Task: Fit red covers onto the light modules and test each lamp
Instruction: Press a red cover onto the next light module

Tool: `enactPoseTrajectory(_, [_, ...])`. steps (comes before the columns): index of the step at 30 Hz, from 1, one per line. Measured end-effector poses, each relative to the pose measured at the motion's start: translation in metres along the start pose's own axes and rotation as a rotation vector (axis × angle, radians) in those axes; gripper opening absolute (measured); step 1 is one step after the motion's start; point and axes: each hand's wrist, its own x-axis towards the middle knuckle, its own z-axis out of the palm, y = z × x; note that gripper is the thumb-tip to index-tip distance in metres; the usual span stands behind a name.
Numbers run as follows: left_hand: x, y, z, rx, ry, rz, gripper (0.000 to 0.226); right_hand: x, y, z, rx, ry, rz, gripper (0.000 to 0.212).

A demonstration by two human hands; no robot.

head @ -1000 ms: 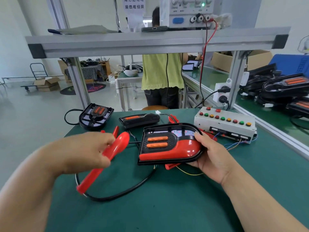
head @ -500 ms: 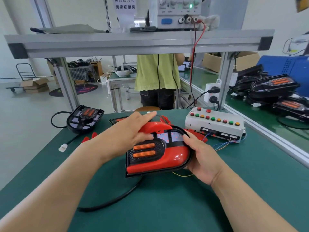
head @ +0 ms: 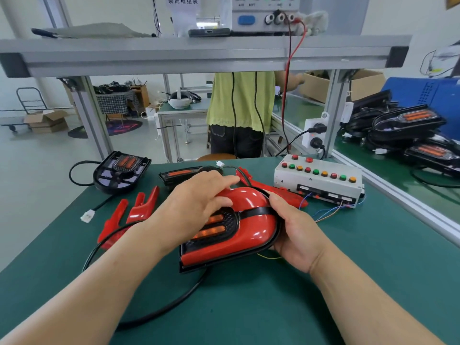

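"Where are the fingers (head: 225,182) just now?"

"Those of the left hand (head: 196,207) lie fairly flat, pressing down on the red cover (head: 246,199); the right hand (head: 296,235) curls round the rounded end of the light module (head: 230,221), thumb on top, gripping it."

"So the cover is right beneath them?"

"Directly under, touching; it sits on the module, whose long axis runs from the square end, near and left, to the rounded end, far and right; the left hand is the one on it, so I'd guess the seating press falls to that hand, while the right braces."

"And round about?"

"Spare red covers (head: 139,210) just to the left on the green worktop (head: 348,282); the push-button test box (head: 318,181) beyond the right hand; a bare module (head: 122,170) at the far left corner; a power supply (head: 263,18) up on the shelf (head: 199,56)."
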Motion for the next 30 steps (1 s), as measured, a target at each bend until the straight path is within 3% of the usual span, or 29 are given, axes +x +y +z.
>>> enactPoseTrajectory(6, [-0.003, 0.0, 0.007, -0.115, 0.12, 0.032, 0.027, -0.001, 0.0, 0.002, 0.007, -0.009, -0.002, 0.047])
enactPoseTrajectory(10, [-0.003, 0.004, 0.01, -0.257, 0.102, -0.046, 0.024, -0.003, 0.0, 0.004, 0.011, -0.028, -0.019, 0.04])
enactPoseTrajectory(17, [-0.004, 0.002, 0.001, -0.114, 0.098, 0.01, 0.028, -0.003, -0.002, 0.004, 0.014, 0.019, -0.019, 0.03])
enactPoseTrajectory(23, [-0.005, 0.002, 0.005, -0.142, 0.108, -0.01, 0.029, -0.005, -0.003, 0.006, -0.027, 0.035, -0.032, 0.03])
enactPoseTrajectory(30, [-0.006, 0.002, 0.012, -0.189, 0.117, -0.012, 0.028, -0.006, -0.002, 0.009, -0.035, 0.061, -0.044, 0.045])
